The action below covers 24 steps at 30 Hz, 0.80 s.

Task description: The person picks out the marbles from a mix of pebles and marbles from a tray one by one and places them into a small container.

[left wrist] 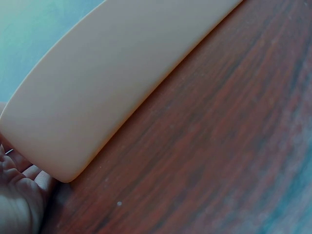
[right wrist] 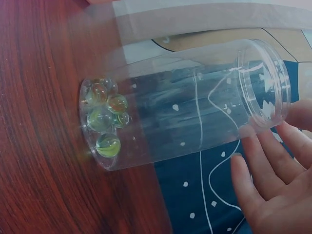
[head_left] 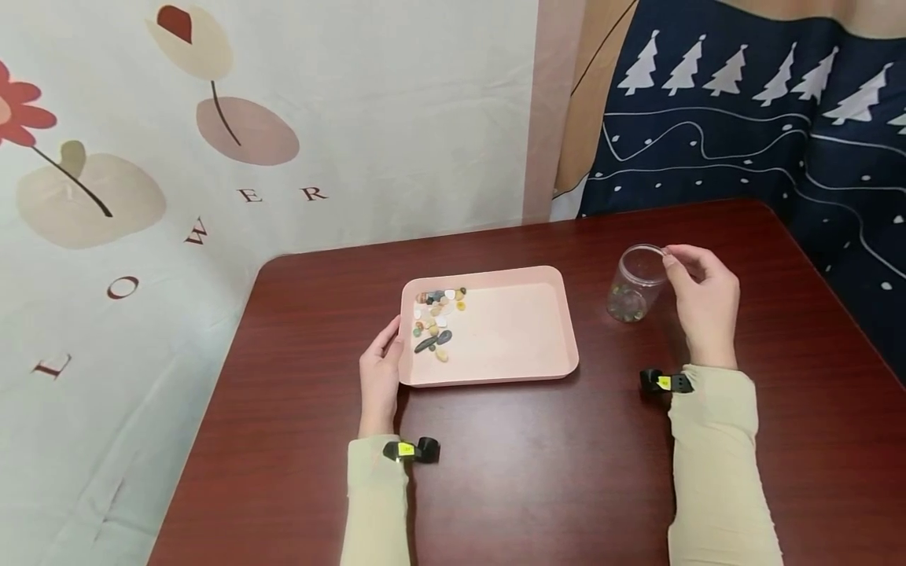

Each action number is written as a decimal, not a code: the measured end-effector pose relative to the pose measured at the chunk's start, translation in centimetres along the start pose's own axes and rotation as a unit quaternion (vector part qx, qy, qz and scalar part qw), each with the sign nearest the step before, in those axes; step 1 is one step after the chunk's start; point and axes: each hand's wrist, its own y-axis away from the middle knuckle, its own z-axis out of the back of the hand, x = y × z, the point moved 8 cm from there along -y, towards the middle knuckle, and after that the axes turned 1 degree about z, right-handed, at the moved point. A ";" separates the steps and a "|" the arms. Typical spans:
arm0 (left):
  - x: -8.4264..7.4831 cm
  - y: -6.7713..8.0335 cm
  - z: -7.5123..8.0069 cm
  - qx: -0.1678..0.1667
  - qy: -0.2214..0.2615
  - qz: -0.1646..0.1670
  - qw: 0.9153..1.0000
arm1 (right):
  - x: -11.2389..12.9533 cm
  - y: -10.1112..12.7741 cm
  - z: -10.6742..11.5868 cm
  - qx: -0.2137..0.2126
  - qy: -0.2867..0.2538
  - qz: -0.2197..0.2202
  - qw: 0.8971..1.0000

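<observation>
At the left end of a pink tray, my left hand grips its edge. In the left wrist view the outer wall of the tray fills much of the frame, with part of the left hand at its near corner. Small stones of several colours lie along the tray's left side, two long dark ones among them. My right hand pinches the rim of a clear jar, right of the tray. Several glass marbles rest in the jar's bottom. No lid shows on it.
All of this is on a dark red-brown wooden table. A pale printed cloth hangs behind it, and a navy cloth with white trees hangs at the back right. Each wrist wears a black camera strap.
</observation>
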 end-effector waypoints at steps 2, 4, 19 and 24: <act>-0.1 0.0 0.0 -0.001 0.000 0.000 1.000 | 0.0 0.0 0.1 0.002 0.000 0.000 1.000; -0.2 0.0 0.0 -0.004 -0.002 0.001 1.000 | 0.0 0.1 0.1 0.005 -0.003 0.001 1.000; -0.2 0.3 0.0 -0.015 -0.009 0.000 1.000 | -0.2 0.0 0.2 -0.001 -0.009 -0.003 1.000; -0.3 0.1 0.0 -0.015 -0.016 -0.005 1.000 | -0.2 -0.1 0.3 -0.002 -0.010 0.001 1.000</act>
